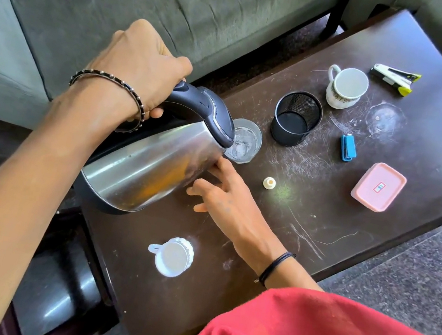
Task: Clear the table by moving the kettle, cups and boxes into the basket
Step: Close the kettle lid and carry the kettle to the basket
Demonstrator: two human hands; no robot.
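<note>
Head view, first speaker: the left hand (143, 65) is wrapped tight around the black handle (196, 101) of the kettle (154, 167). The kettle hangs tilted above the near-left part of the table (347, 248), its lid end over a glass (247, 145). Is this grip good for carrying?

Second speaker: Firm, yes, but the person should bring the kettle upright first, I think. If water is inside, it may spill. Whether it pours now, one cannot tell.

First speaker: And the right hand (225, 200)?

Second speaker: Its fingers (224, 168) are straight and spread. The tips touch the steel side and grasp nothing. This wrist lies low over the table, while the left wrist is raised above the kettle. Such support is sensible, though the steel may be hot.

First speaker: Where should it go?

Second speaker: No container big enough is in view, only a small mesh holder (296, 118). The near cup (173, 256), the far cup (346, 86) and the pink box (378, 186) wait on the table.
</note>
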